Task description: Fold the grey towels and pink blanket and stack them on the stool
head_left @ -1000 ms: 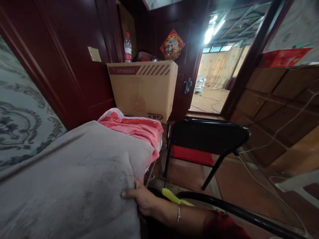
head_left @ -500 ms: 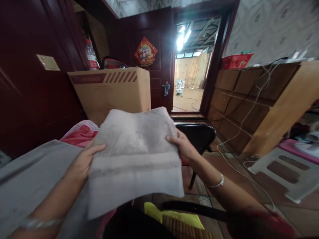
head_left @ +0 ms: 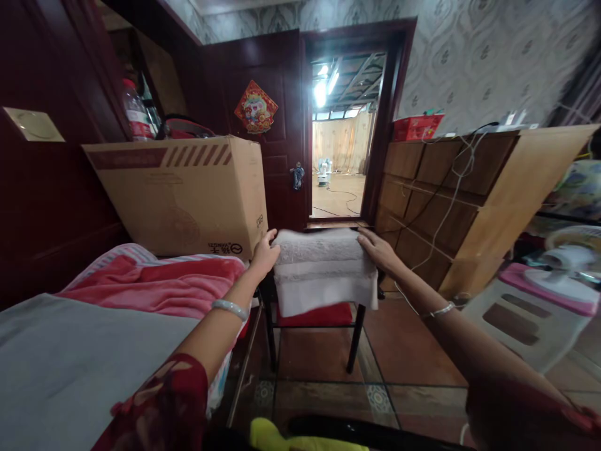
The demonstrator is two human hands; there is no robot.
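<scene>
Dark red patterned sleeves, a pale bangle on the left wrist, a thin silver one on the right.

Folded grey terry-cloth towel [head_left: 323,269]: soft, matt, napped pile.
Brown corrugated cardboard box [head_left: 181,191]: matt paper, smooth.
Dark red wooden door [head_left: 263,125]: glossy varnish.
Pink fleece blanket [head_left: 154,285]: fuzzy cloth.
Tan wooden cabinet [head_left: 469,194]: dull, smooth.
</scene>
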